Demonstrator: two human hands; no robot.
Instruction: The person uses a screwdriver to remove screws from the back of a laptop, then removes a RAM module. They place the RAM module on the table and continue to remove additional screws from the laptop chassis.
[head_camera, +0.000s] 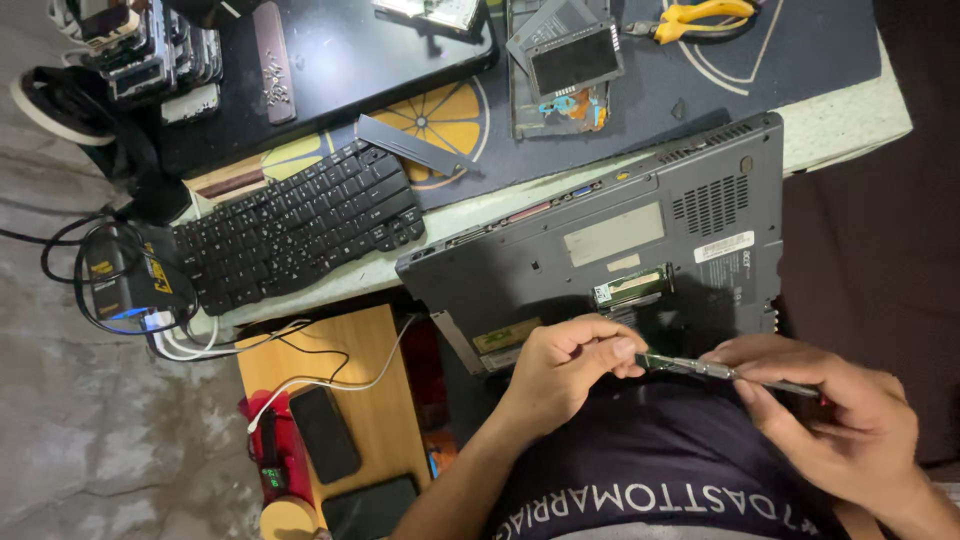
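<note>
- My left hand (565, 365) pinches one end of a thin metal strip (690, 367), fingertips closed on it, just below the edge of the upturned grey laptop (620, 250).
- My right hand (840, 410) has the strip's other end under its fingers, along with what looks like a slim dark tool (790, 386); I cannot tell whether that is a separate piece.
- The strip hangs over my lap, just clear of the laptop's underside, where a small bay (632, 287) stands open showing a green board.
- I judge the step to be handling a part taken off the laptop's base.
- A loose black keyboard (300, 225) lies well apart on the bench, yellow-handled pliers (700, 15) further off.
- Any next move calls for steady fingers: the strip is thin and looks easily bent.
</note>
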